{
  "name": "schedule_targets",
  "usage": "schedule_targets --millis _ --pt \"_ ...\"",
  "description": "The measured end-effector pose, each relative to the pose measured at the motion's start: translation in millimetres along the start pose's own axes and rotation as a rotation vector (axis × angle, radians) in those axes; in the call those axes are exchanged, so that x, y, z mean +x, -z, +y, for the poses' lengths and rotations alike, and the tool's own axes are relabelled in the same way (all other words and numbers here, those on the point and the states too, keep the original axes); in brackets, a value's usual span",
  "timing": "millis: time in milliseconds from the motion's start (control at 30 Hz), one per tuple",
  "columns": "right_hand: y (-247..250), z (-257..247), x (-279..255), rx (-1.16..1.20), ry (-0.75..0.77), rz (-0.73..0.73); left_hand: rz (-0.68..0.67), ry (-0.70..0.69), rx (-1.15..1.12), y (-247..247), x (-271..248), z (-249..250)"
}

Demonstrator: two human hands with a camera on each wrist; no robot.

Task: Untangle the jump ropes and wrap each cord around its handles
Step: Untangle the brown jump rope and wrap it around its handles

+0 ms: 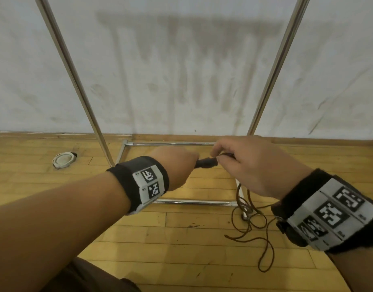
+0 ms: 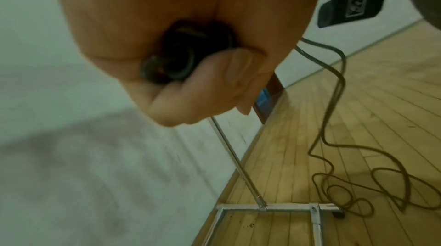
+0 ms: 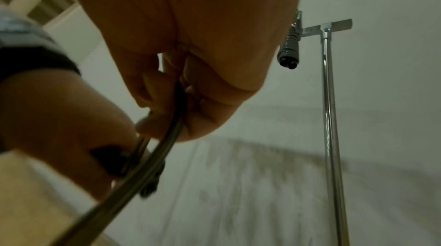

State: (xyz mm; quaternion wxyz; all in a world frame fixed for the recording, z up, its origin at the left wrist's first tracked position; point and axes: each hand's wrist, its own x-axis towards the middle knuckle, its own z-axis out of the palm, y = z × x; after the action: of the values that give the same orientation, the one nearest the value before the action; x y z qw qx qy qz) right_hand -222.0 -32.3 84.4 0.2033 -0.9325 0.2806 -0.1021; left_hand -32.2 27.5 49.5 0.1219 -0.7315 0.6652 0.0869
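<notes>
Wooden floor [image 1: 139,228] meets a stained white wall [image 1: 181,70], with a chrome rack frame [image 1: 80,85] standing against it. Head view: the left hand [image 1: 173,165] grips the black handles [image 1: 206,162] level at chest front, judged so as to give a fixed core for winding. The right hand [image 1: 255,165] pinches the cord right at the handle tip. Slack cord [image 1: 250,218] drops and lies in loose loops on the floor beside the rack's base bar, touching or crossing it; a snag there is possible.

Left wrist view: fingers [image 2: 214,84] are curled round the handle ends [image 2: 176,61], wound turns visible. The cord [image 2: 334,99] trails down to floor loops near the rack caster; open floor lies beyond.

Right wrist view: fingers [image 3: 164,84] are closed on the cord [image 3: 167,131], feeding it toward the handles. A second wrapped rope [image 3: 290,46] hangs on the rack hook, apparently finished. Room around the hands is unobstructed.
</notes>
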Motion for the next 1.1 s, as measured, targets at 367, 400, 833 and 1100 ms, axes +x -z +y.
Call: schedule_targets --millis 367,400,833,1100 --pt "-18 24 12 0.955 -0.311 0.042 0.343 -0.168 -0.503 18 -17 2" --pt "-23 22 12 0.930 -0.327 0.033 0.351 -0.128 -0.528 19 -14 1" --pt "18 -8 -1 -0.170 0.011 -0.134 0.007 -0.073 0.072 7 2 11" --pt "6 24 8 0.823 -0.139 -0.012 0.224 -0.230 -0.116 10 -15 9"
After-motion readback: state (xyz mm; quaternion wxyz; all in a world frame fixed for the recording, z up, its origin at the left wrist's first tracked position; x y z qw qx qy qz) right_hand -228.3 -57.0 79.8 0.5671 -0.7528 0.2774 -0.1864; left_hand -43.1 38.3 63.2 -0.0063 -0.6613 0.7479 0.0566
